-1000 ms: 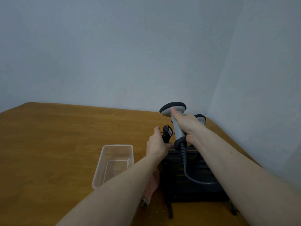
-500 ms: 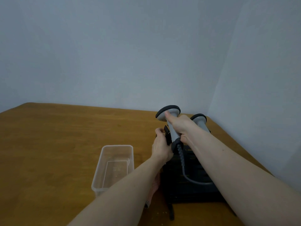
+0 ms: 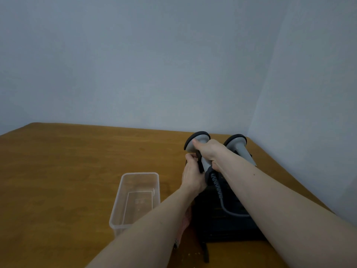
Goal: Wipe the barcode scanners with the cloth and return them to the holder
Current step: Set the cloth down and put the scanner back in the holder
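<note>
Right hand (image 3: 209, 151) gripping scanner (image 3: 199, 140), upright

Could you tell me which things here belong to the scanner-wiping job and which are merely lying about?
Job:
held scanner in right hand
second scanner
black holder
pinkish cloth
left hand

Lying about:
clear plastic tub
wooden table

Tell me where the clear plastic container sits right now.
In the head view, the clear plastic container sits on the wooden table, left of the black holder, beside the left forearm.
</note>
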